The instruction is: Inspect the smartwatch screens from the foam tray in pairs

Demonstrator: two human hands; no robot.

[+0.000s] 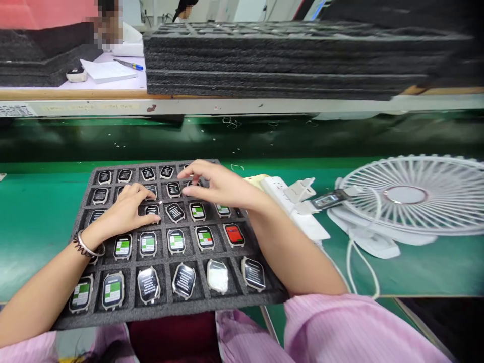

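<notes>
Smartwatch bodies [176,240] are sitting face up in a grey foam tray [170,308] on the green bench [34,217]. The left hand [126,212] is lying flat, grasping nothing, fingertips pressing one screen. The right hand [217,186], likewise unclenched, is touching a watch further back. Screen text is showing too small to read, and one display [234,234] is glowing red.

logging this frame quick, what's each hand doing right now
Left hand: open, fingertip on a watch in the tray.
Right hand: open, fingertips on another watch.
</notes>
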